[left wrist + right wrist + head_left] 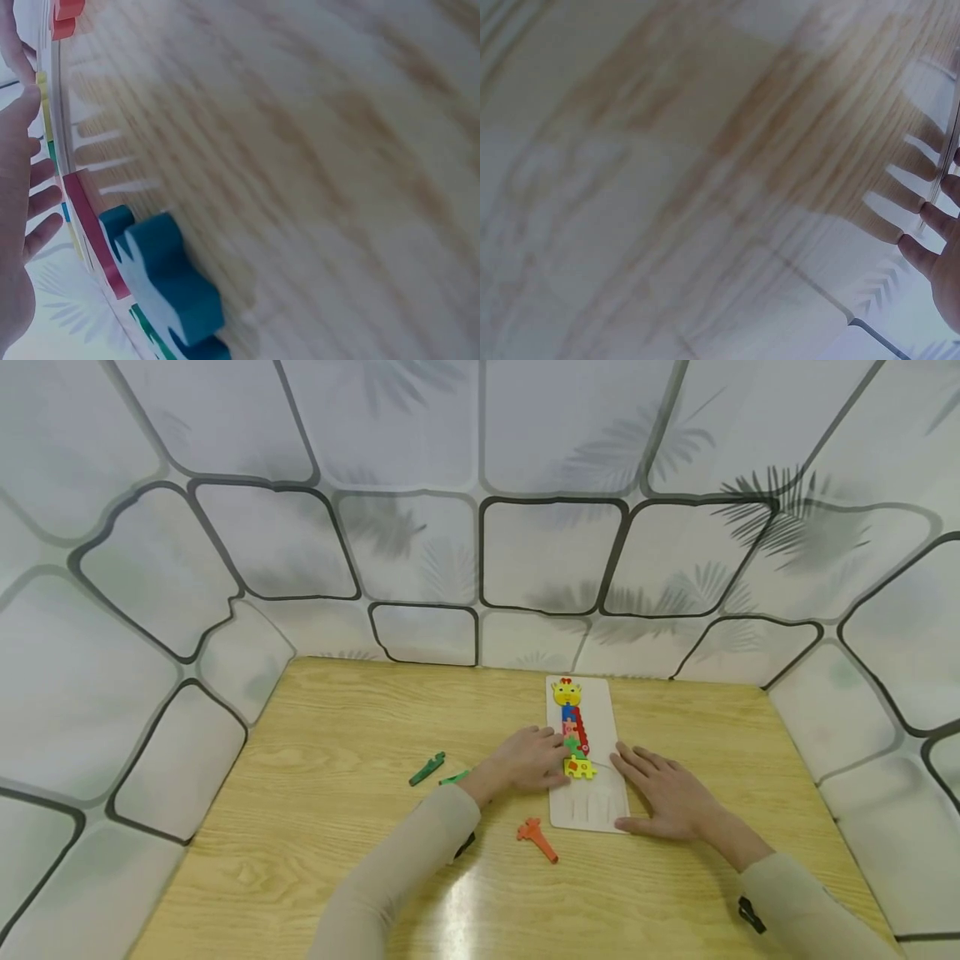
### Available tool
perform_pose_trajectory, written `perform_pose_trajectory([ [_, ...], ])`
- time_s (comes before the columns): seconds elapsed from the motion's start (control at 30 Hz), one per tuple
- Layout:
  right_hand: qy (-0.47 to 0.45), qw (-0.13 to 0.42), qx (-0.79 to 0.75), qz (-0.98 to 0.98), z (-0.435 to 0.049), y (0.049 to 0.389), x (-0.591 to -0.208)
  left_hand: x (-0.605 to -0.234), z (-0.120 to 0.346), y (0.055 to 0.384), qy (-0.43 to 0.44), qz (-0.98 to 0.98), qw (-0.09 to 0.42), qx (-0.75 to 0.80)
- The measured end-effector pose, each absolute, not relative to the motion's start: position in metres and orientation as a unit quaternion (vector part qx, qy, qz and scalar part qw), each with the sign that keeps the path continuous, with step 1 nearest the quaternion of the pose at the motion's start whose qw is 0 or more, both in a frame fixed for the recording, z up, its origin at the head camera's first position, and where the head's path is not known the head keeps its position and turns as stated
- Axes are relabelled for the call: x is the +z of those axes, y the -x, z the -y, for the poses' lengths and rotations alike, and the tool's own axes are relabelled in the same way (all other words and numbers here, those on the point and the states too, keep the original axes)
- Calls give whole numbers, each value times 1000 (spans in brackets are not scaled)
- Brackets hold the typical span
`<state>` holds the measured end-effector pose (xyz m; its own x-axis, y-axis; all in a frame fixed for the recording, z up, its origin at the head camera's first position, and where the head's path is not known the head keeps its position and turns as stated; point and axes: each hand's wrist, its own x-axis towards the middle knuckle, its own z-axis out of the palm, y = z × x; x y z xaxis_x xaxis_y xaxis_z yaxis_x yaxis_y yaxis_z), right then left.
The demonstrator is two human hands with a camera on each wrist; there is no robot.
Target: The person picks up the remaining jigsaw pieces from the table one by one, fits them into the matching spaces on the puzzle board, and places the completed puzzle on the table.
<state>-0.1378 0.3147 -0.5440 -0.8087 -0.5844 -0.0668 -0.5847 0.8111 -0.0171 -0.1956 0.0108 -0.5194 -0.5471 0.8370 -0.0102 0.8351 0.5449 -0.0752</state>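
Left hand: your left hand (528, 760) is released, fingers extended over the board's left edge beside the giraffe; you pinch nothing.
Right hand: your right hand (667, 797) is spread and relaxed, fingers along the board's right edge, thumb near its lower corner.
Giraffe: the giraffe puzzle (573, 746) lies flat between your hands, with a yellow head (567, 695), then blue, pink and green sections, and a yellow base (579, 769); a red strip (582, 735) runs down its right side.
Board: the white board (600, 710) under it shows narrow outlines below the yellow base.
Lettering: any on the pieces is too small for you to read.
Loose pieces: an orange piece (537, 841) is near the board's lower left; a dark green piece (427, 768) and a bright green piece (453, 777) are left of your left wrist, the latter partly hidden.
Bench: wood-grained bench (337, 718).
Backdrop: pale wall (423, 547), stone outlines, leaf prints.
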Motion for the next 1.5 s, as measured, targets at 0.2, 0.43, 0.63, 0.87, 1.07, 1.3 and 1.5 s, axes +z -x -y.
perform_pose_trajectory([
  [0.2, 308, 36, 1, -951, -315, 138, -545, -520, -6, 194, 483, 875, 21, 37],
  [0.43, 308, 39, 0, -951, -315, 139, -544, -520, -1, 191, 493, 868, 37, 42],
  [0.63, 307, 39, 3, -951, -315, 139, -543, -518, 2, 189, 491, 870, 30, 37],
  [0.87, 308, 35, 5, -951, -315, 139, -544, -515, 7, 187, 492, 869, 29, 44],
  [1.07, 310, 37, 9, -950, -315, 139, -544, -516, 14, 186, 486, 873, 27, 38],
  [1.3, 308, 41, 4, -951, -314, 138, -543, -521, 22, 189, 486, 873, 35, 24],
  [1.5, 306, 36, -4, -951, -315, 137, -544, -522, 28, 190, 485, 873, 43, 24],
])
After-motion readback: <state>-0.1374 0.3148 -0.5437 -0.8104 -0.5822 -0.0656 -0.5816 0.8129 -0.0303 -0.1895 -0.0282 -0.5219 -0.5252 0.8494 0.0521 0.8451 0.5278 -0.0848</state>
